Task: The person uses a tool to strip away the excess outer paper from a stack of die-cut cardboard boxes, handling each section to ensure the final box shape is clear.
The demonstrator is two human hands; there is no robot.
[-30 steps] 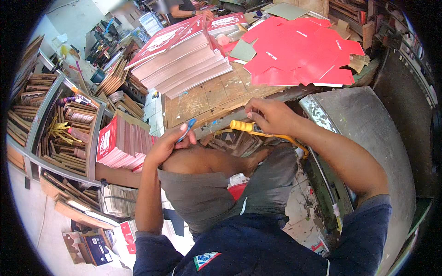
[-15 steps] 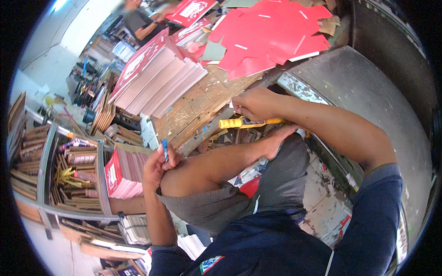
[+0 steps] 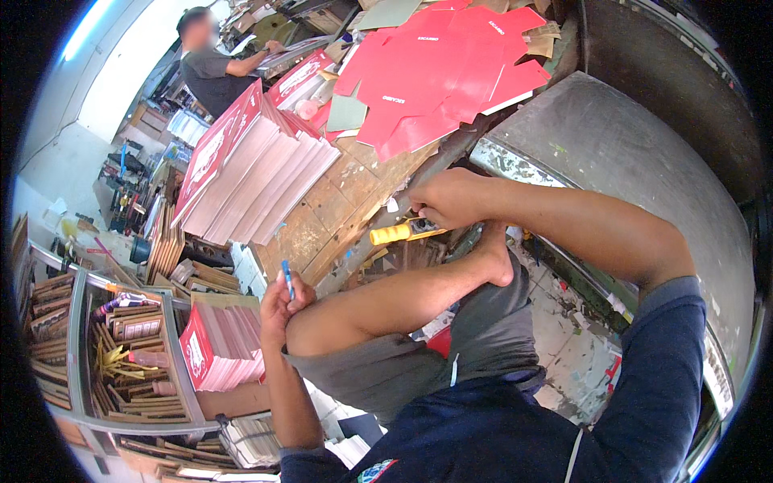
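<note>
My left hand (image 3: 285,303) is closed around a slim blue pen-like tool (image 3: 287,271), held upright beside my bent knee. My right hand (image 3: 448,199) is closed in front of the wooden bench, its fingertips pinched and turned away. What they hold, if anything, is hidden. Just below it is a yellow-handled tool (image 3: 390,234), its far part running behind the hand; whether they touch I cannot tell. A small white scrap (image 3: 392,205) shows by the bench edge, apart from my fingertips.
A tall stack of red-covered booklets (image 3: 250,173) stands on the wooden bench (image 3: 318,208), with red cover sheets (image 3: 435,76) spread beyond. A grey metal surface (image 3: 620,153) lies right. A rack of wooden pieces (image 3: 133,354) and more booklets (image 3: 225,346) are left. Another person (image 3: 211,72) works behind.
The view has shifted, bringing more of the other person into sight. A white bit at my right fingertips now shows lower, apart from them. My left hand still holds the blue tool.
</note>
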